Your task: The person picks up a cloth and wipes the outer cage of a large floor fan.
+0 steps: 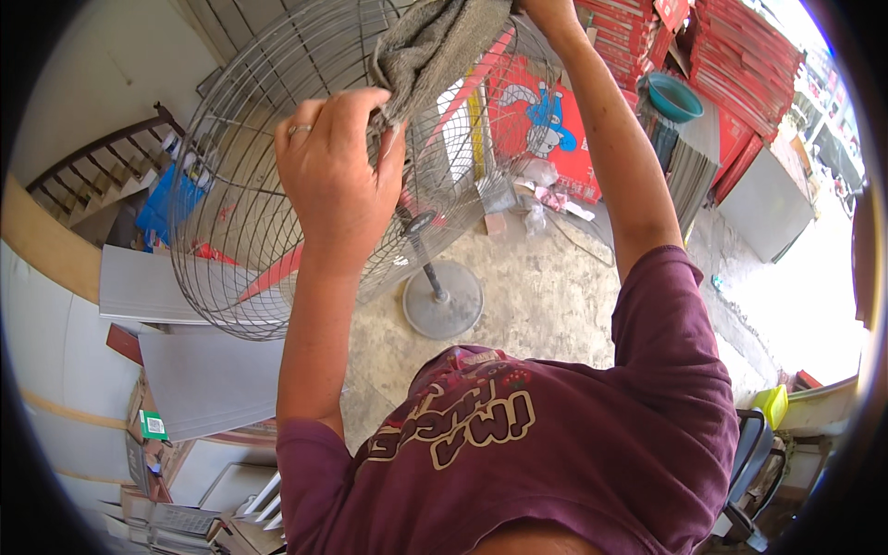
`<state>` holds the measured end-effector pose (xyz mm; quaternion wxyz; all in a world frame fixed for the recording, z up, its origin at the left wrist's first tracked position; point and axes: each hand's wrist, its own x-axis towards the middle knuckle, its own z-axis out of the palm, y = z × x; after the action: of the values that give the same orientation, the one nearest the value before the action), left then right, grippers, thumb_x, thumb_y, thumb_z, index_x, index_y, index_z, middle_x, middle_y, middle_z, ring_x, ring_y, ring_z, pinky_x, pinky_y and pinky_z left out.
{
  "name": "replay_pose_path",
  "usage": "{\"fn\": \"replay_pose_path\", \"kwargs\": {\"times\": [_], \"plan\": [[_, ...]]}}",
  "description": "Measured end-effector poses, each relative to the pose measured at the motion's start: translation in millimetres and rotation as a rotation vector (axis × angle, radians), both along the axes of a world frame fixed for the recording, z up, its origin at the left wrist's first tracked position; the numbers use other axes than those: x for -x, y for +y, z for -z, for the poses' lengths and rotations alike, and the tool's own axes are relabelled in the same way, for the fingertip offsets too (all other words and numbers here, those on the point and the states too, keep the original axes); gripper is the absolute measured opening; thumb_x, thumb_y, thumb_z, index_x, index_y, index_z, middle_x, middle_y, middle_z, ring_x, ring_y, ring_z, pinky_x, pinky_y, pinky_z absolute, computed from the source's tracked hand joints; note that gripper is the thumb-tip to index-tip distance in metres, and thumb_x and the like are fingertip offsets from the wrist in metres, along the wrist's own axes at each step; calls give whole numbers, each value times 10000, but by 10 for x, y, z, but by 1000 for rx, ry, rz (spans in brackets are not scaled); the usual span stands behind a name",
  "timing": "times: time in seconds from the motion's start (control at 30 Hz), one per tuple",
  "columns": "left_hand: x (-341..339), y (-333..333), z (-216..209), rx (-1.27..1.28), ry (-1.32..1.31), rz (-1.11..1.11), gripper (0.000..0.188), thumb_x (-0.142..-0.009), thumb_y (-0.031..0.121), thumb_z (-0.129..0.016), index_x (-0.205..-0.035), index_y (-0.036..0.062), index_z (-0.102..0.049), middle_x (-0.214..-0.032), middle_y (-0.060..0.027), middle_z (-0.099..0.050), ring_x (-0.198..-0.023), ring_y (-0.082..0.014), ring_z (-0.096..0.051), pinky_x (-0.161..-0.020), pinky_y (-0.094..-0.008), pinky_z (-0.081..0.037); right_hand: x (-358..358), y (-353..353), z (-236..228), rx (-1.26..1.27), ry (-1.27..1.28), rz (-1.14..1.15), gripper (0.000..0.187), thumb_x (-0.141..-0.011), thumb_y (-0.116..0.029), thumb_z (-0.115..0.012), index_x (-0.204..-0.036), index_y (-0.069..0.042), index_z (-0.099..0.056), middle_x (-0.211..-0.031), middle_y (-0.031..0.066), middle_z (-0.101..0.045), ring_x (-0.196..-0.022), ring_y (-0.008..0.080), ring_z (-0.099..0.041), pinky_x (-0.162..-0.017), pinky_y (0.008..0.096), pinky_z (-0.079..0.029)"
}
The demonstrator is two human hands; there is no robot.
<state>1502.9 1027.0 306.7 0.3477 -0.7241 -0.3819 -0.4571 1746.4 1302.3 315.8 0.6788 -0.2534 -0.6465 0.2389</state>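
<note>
A dark grey cloth (435, 55) is stretched across the upper part of a large pedestal fan's wire cage (236, 176). My left hand (338, 171), with a ring on one finger, pinches the cloth's lower left corner between thumb and fingers, just in front of the cage. At the top edge of the view my right hand (552, 14) grips the cloth's other end; its fingers are partly cut off. Red fan blades (277, 273) show through the wires. The fan's pole runs down to a round grey base (444, 301) on the floor.
Stacked red flat boards (740, 65) stand at the far right, with a teal basin (675, 97) beside them. Plastic bags (536, 213) lie behind the fan. Grey panels (213, 379) lean at left, near a staircase (102, 176). A dark chair (749, 462) is at lower right.
</note>
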Motion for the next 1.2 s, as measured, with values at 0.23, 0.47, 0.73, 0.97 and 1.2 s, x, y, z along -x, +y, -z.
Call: {"fn": "replay_pose_path", "kwargs": {"times": [0.23, 0.47, 0.73, 0.97, 1.2], "plan": [[-452, 334, -157, -30, 216, 10, 322, -643, 127, -755, -901, 120, -562, -818, -1, -617, -795, -192, -547, -737, -338, -369, -407, 224, 643, 148, 78, 122, 237, -840, -143, -606, -1005, 21, -649, -853, 42, -658, -752, 55, -552, -682, 224, -459], [-895, 628, -190, 50, 384, 31, 250, -696, 112, -708, -907, 123, -573, -829, 8, -621, -809, -195, -554, -779, -344, -368, -755, 418, 1247, 321, 141, 353, 237, -806, -170, -643, -972, -4, -673, -722, 29, -647, -597, 74, -536, -566, 241, -437], [-1225, 1105, 61, 98, 514, 51, 234, -676, 112, -707, -873, 117, -581, -830, -3, -620, -839, -202, -568, -783, -347, -367, -924, 526, 2172, 560, 365, 307, 240, -824, -194, -626, -932, 14, -674, -705, 33, -632, -599, 85, -555, -566, 245, -454], [-1384, 1616, 501, 69, 616, 64, 150, -669, 77, -650, -794, 101, -571, -753, -13, -568, -803, -198, -557, -773, -348, -381, -737, 507, 3019, 654, 702, 265, 217, -807, -177, -628, -824, 39, -646, -695, 72, -616, -553, 128, -580, -488, 281, -488], [-1432, 1734, 864, 192, 735, 65, 62, -704, 64, -581, -749, 105, -569, -743, -24, -560, -797, -197, -552, -775, -342, -372, -401, 301, 3905, 890, 790, 352, 196, -789, -148, -604, -795, 43, -648, -664, 83, -618, -535, 167, -609, -457, 298, -497]]}}
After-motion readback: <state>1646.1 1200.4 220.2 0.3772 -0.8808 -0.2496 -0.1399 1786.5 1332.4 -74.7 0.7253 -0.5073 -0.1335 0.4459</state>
